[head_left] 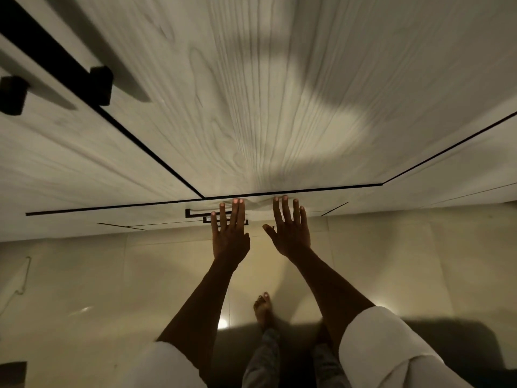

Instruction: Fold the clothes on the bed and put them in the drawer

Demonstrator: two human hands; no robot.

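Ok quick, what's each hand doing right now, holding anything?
Left hand: open, fingers straight, fingertips at the drawer front, holding nothing.
Right hand: open, fingers spread and straight, fingertips at the same drawer front, holding nothing.

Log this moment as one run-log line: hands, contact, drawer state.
left hand: open, flat on drawer front | right hand: open, flat on it | drawer: appears closed | clothes: none in view

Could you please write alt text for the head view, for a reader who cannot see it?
Both hands, left and right, reach with straight fingers to a pale wood-grain drawer front with a black handle, low on a wardrobe. Below are a beige tiled floor and a bare foot.
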